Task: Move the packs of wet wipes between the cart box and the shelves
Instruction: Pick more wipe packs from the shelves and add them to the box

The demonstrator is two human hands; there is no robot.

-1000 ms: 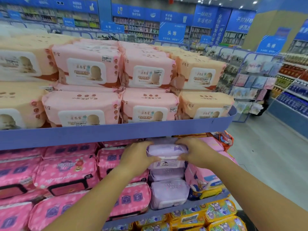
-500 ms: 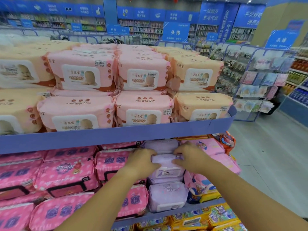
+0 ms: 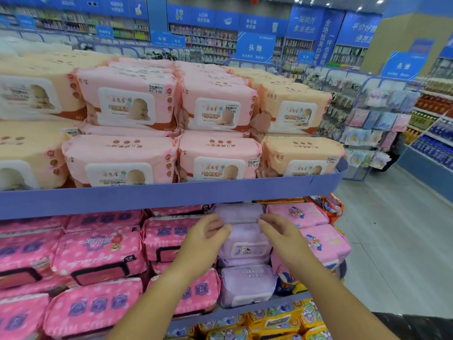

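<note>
Under the blue upper shelf lip [image 3: 171,192]: three lilac packs [image 3: 245,260] stand stacked at the right part of the middle shelf [image 3: 282,302]. They sit between the hot-pink packs [image 3: 169,239] on the left and the pink cartoon packs [image 3: 318,239] on the right.
Lidded lilac pack [image 3: 246,244]: this is the task's thing. It sits second in the stack with its white lid facing near, on the bottom lilac pack [image 3: 247,283] and just below the top lilac pack [image 3: 239,213], which lies farther back.
Left hand [image 3: 206,238]: the fingers are bent and the thumb tip is at the pack's upper left corner. Whether it pinches the wrapper or only touches it cannot be told.
Right hand [image 3: 282,235]: the fingers are nearly straight, with the tips resting at the upper right corner and holding nothing.
Step in hand: this looks like seating and squaring the pack on the shelf.
Doing it well: both corners should be pressed evenly toward the far side until the front lines up with the pack below. The knuckles need to stay under the lip. Soft wrappers slide, so a gentle release is best, or the stack may lean toward the cartoon packs.
Cart box: not in view.
</note>
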